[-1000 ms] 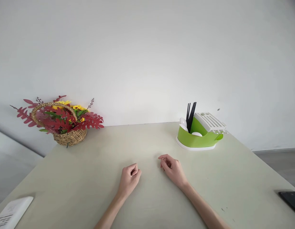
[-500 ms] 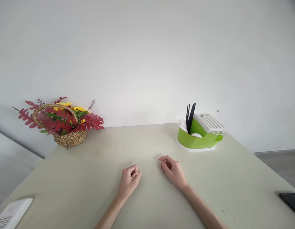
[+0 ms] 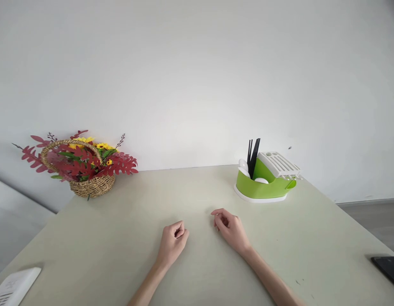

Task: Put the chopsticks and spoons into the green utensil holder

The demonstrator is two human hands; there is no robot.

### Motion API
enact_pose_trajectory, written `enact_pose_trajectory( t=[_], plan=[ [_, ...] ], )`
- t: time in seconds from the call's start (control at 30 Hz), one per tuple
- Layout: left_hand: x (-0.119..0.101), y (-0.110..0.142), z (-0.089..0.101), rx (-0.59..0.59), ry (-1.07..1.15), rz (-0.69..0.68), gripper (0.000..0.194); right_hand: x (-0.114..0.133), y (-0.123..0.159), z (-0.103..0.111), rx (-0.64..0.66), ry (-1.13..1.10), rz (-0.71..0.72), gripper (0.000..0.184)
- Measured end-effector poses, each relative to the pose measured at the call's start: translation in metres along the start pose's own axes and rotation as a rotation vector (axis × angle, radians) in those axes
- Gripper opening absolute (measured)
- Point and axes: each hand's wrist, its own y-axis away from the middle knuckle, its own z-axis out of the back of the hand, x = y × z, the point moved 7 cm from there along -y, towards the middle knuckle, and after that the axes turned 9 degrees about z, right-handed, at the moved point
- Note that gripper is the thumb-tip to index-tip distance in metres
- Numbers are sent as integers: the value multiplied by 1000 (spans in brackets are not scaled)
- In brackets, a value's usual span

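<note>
Hands point(image 3: 233, 233) curled — green holder point(image 3: 259, 190) beyond — white base point(image 3: 257, 200), slotted top point(image 3: 278, 165).

The flower basket point(image 3: 92, 186) sits at the back left of the table point(image 3: 190, 191). The holder point(image 3: 259, 190) sits at the back right, with chopsticks point(image 3: 253, 159) in it.

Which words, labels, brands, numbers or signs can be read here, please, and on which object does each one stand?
No text can be read.
White flat object, near left corner: faint grey marks, too blurred to read.
Green holder: no text visible.
Flower basket: no text visible.
Black flat object, right edge: no text visible.
</note>
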Motion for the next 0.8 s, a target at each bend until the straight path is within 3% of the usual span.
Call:
enact_pose_trajectory(
  t=[0.53,0.8],
  plan=[
    [1,-1,0,-1,-8,9,30,-1,-1,1,-5,-19,-10,32],
    [2,0,0,5,0,2,30,-3,-5,14,-53,-317,-93,41]
  ],
)
